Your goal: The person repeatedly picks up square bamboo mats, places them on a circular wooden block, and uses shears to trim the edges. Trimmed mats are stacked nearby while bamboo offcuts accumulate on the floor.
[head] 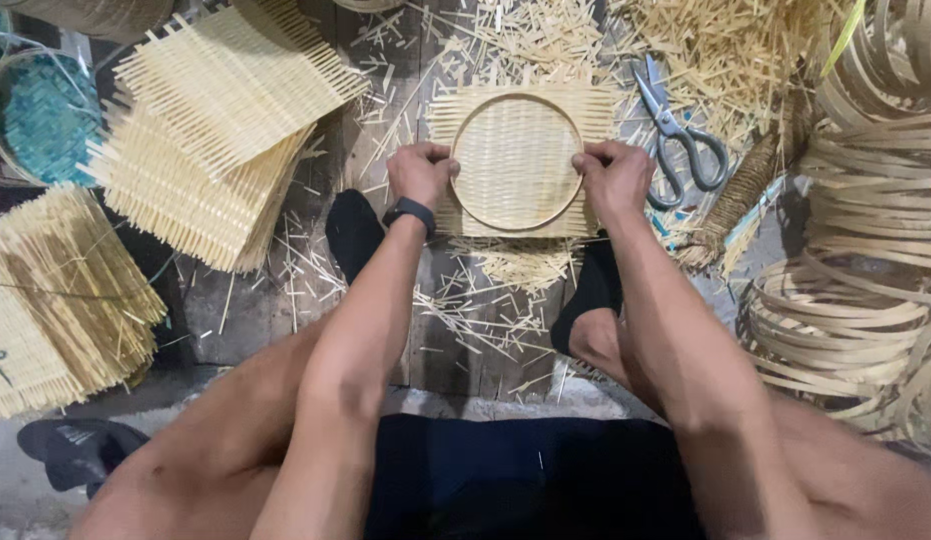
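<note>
— Item, centre of frame? 
— Woven bamboo mat (515, 215) with round bamboo hoop (516, 97) on it, on the plank floor (455, 340).

— Grip? 
— My left hand (421, 174) and right hand (613, 178) clench its side edges. Scissors (673, 130) lie at upper right.

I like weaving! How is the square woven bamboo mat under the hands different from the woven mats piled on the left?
The square woven bamboo mat lies single and flat; the piled woven mats lie stacked and askew. The single mat carries a round bamboo hoop, gripped by the left hand and right hand; the pile is untouched and bare. Both are pale woven strips with fringed edges.
</note>
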